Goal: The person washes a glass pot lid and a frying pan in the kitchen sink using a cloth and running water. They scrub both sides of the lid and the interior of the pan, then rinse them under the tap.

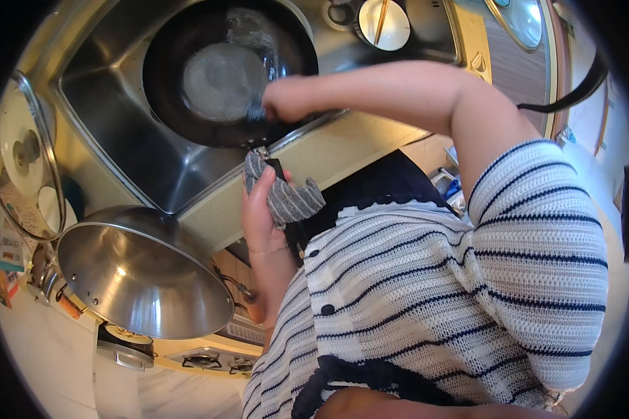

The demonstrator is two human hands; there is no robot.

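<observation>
A dark wok (pixel 162 78) rests in the stainless steel sink (pixel 105 99), with shallow water (pixel 225 78) over its bottom. The water looks disturbed toward the far side. Inside the wok's near right part, my right hand (pixel 291 99) is closed around a small bluish scrubber (pixel 255 111), blurred and mostly covered by the fingers. My left hand (pixel 259 209) grips the wok's handle (pixel 277 168) through a grey striped cloth (pixel 296 201), just over the sink's front edge.
A large stainless steel wok (pixel 147 283) leans at the left of the counter, near a glass lid (pixel 26 152). A white bowl (pixel 383 31) with chopsticks (pixel 381 21) stands in the sink's right part. A gas stove (pixel 204 359) lies at the lower left. Another glass lid (pixel 521 23) is at upper right.
</observation>
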